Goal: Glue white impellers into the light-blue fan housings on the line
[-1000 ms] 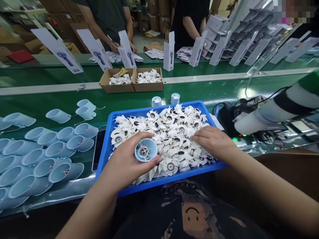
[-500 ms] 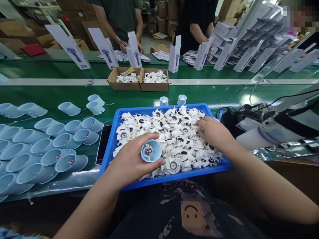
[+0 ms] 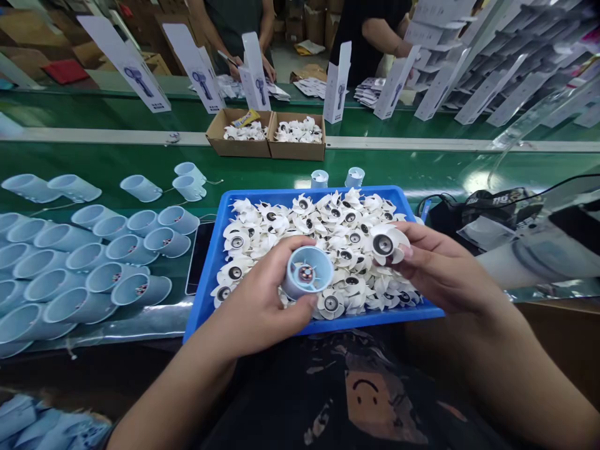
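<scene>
My left hand is wrapped round a light blue fan housing, a short tube whose open end faces me. Inside it a small copper-wound motor shows at the centre of the spokes. Between the thumb and fingers of my right hand is a white fan blade, its dark round hub turned toward me. Both hands are above a blue tray heaped with white fan blades. The housing and the held blade are apart.
Rows of light blue housings lie to the left on the green bench. Two small housings stand behind the tray. Cardboard boxes of blades sit further back, before upright white cartons. Two people work opposite. A dark phone-like slab lies beside the tray.
My right hand has lifted a fan blade out of the heap and turned it hub toward me. My left hand has shifted right with the housing, bringing the two nearer.
</scene>
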`<state>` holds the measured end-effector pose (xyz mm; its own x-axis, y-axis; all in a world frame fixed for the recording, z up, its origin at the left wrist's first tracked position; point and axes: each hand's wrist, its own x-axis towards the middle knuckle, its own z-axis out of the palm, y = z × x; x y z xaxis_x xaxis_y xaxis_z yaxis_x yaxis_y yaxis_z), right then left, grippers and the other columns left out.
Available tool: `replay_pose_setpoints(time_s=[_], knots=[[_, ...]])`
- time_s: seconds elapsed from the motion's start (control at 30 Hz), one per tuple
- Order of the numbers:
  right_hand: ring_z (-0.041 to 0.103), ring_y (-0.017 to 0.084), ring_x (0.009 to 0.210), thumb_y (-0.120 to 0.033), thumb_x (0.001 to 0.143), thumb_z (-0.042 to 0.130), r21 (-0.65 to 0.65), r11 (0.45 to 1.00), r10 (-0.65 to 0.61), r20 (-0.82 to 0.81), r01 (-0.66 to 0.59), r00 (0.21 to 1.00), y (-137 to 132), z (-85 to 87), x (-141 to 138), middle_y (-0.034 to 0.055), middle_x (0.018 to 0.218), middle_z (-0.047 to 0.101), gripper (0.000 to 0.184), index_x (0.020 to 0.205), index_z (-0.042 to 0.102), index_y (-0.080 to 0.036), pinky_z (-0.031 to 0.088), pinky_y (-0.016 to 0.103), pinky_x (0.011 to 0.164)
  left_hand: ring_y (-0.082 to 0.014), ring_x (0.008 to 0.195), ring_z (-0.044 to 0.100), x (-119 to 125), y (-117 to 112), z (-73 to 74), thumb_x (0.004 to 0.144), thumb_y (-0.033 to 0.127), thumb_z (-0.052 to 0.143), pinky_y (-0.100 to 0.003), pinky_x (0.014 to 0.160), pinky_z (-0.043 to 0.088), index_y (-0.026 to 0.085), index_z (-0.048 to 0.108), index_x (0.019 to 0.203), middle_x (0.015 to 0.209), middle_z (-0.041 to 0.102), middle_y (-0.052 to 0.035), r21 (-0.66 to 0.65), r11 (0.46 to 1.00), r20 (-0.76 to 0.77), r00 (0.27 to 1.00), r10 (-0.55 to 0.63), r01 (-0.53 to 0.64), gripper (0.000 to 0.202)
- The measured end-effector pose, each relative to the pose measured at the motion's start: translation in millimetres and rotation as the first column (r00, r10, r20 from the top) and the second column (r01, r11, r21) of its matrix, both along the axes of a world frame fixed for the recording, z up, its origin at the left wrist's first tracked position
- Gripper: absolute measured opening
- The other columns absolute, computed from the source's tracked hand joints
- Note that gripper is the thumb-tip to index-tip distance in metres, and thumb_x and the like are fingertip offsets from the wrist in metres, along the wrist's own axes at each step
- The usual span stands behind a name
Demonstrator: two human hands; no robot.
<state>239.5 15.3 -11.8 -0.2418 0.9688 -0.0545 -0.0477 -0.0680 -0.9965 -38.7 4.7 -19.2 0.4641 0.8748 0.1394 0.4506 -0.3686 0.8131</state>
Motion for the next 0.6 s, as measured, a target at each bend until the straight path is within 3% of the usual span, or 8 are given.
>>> replay_pose_setpoints(time_s=[0.1,0.17,0.27,0.33,0.4,0.5,0.53,0.6], knots=[[0.066,0.016,0.085,-0.034,0.079,0.079,-0.234,0.959,0.072,-0.345,-0.16,0.936,-11,-11.4,-8,0.0026,0.1,0.066,0.035,0.11,0.066,-0.025,0.059,0.036,0.086,-0.027,0.119,0.057,13,2,2.6,0.079,0.045,0.078,-0.041,0.101,0.047,0.028,0.05,0.132,0.129,0.06,-0.0063,0.119,0.992,-0.069,0.997,-0.035,0.043,0.062],[0.066,0.015,0.087,-0.033,0.079,0.08,-0.269,0.942,0.076,-0.413,-0.201,0.908,-14,-19.3,-12,0.0027,0.101,0.066,0.036,0.111,0.065,-0.024,0.058,0.034,0.088,-0.0261,0.123,0.056,19,3,3.7,0.078,0.045,0.079,-0.039,0.106,0.043,0.026,0.053,0.132,0.132,0.061,-0.0058,0.194,0.978,-0.105,0.993,-0.054,0.074,0.063],[0.064,0.014,0.083,-0.035,0.082,0.078,-0.241,0.947,0.108,-0.381,-0.211,0.918,-17,-22.8,-12,0.0025,0.099,0.065,0.034,0.111,0.064,-0.024,0.057,0.031,0.083,-0.0248,0.122,0.058,23,3,4.4,0.08,0.044,0.078,-0.038,0.106,0.043,0.022,0.054,0.133,0.132,0.064,-0.0059,0.252,0.964,-0.151,0.987,-0.044,0.082,0.062],[0.062,0.014,0.082,-0.034,0.086,0.075,-0.132,0.975,0.145,-0.227,-0.178,0.963,-19,-18.1,-12,0.0025,0.097,0.063,0.028,0.109,0.063,-0.025,0.055,0.028,0.076,-0.025,0.119,0.06,25,4,4.0,0.08,0.044,0.078,-0.039,0.104,0.045,0.022,0.054,0.133,0.13,0.065,-0.0057,0.262,0.962,-0.186,0.982,-0.033,0.082,0.062],[0.06,0.014,0.083,-0.029,0.088,0.072,0.108,0.984,0.132,0.103,-0.143,0.986,-22,-10.7,-15,0.0032,0.099,0.061,0.025,0.111,0.063,-0.026,0.053,0.029,0.075,-0.0259,0.116,0.062,27,4,2.5,0.079,0.043,0.079,-0.041,0.101,0.047,0.021,0.055,0.132,0.128,0.067,-0.0058,0.278,0.956,-0.221,0.975,-0.028,0.091,0.062],[0.056,0.016,0.086,-0.019,0.09,0.067,0.425,0.871,-0.036,0.559,-0.248,0.828,-23,-3.5,-24,0.0046,0.099,0.057,0.017,0.107,0.066,-0.023,0.048,0.032,0.078,-0.0269,0.115,0.063,36,2,-2.5,0.079,0.036,0.079,-0.043,0.102,0.047,0.018,0.057,0.13,0.126,0.069,-0.0078,0.329,0.936,-0.246,0.968,-0.043,0.125,0.058],[0.055,0.016,0.085,-0.017,0.091,0.066,0.461,0.84,-0.073,0.619,-0.287,0.782,-22,-3.6,-27,0.0046,0.098,0.056,0.013,0.102,0.067,-0.022,0.047,0.033,0.076,-0.0271,0.116,0.064,39,0,-4.5,0.08,0.032,0.078,-0.044,0.103,0.047,0.015,0.057,0.129,0.125,0.069,-0.0091,0.352,0.928,-0.246,0.968,-0.037,0.125,0.056],[0.054,0.016,0.083,-0.015,0.091,0.063,0.469,0.829,-0.079,0.636,-0.304,0.767,-20,-6.7,-29,0.0041,0.092,0.052,0.006,0.093,0.067,-0.02,0.046,0.032,0.072,-0.0277,0.116,0.064,47,-5,-7.1,0.081,0.027,0.077,-0.044,0.104,0.047,0.013,0.057,0.127,0.123,0.07,-0.0116,0.392,0.913,-0.242,0.97,-0.012,0.11,0.052]])
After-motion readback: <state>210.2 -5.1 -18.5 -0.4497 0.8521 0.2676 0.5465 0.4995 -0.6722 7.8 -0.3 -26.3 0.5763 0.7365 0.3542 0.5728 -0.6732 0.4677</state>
